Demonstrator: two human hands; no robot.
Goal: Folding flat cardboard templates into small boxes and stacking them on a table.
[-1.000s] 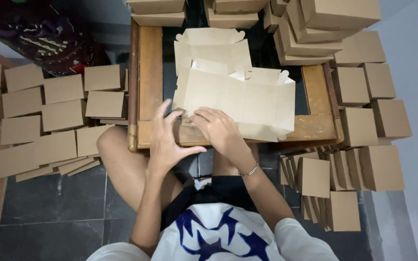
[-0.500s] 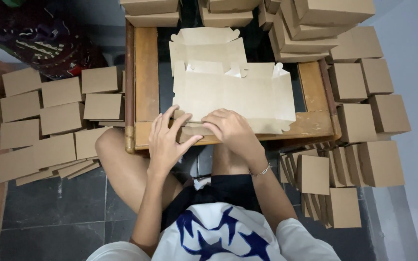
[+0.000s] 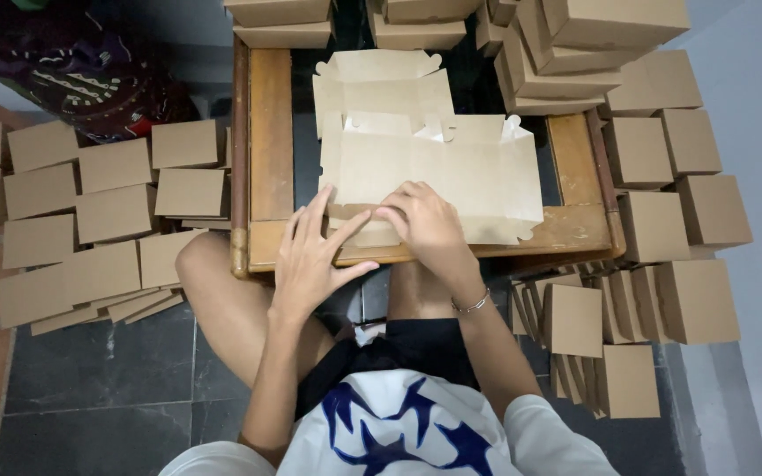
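a flat unfolded cardboard box blank (image 3: 434,172) lies on a low wooden table (image 3: 271,132), its near edge at the table's front rail. both hands rest on that near edge: the left hand (image 3: 310,256) lies open, fingers spread and flat, palm down over the bottom flap and the table rail, clasping nothing; the right hand (image 3: 425,220) sits just beside it, fingers curled down and pressing on the fold of the flap, though whether it pinches the card or only presses it cannot be told. a thin bracelet (image 3: 471,304) circles the right wrist. a second blank (image 3: 381,79) lies partly under the first, farther back. to the left on the floor lie flat cardboard pieces (image 3: 90,203) in rows; to the right stand finished closed boxes (image 3: 663,229), and more stacked boxes (image 3: 593,35) sit beyond the table.
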